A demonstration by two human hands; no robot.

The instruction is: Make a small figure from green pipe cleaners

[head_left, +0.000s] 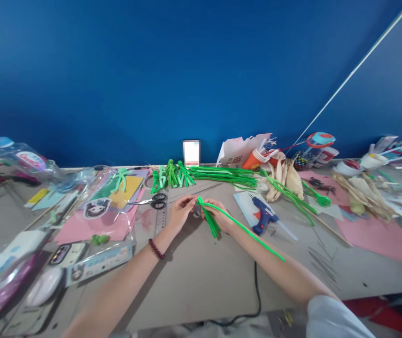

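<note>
Both hands meet over the middle of the table around a bundle of green pipe cleaners (212,224). My left hand (184,210) pinches the bundle's knotted top end. Fingers of my right hand (222,217) close on the bundle from the other side, partly hidden behind it. One long green stem runs from the knot across my right forearm. Beyond the hands lie finished-looking green pipe cleaner figures (170,174) and a pile of loose green pipe cleaners (225,176). Black-handled scissors (158,202) rest left of my left hand, beside a ruler (160,218).
A blue glue gun (265,216) lies to the right, near orange cups (253,160) and dried husks (289,180). A phone-like screen (191,153) leans on the blue wall. Pink paper (91,227), a plastic bottle (25,157) and a white mouse (45,286) are at left. A black cable (257,286) hangs over the front edge.
</note>
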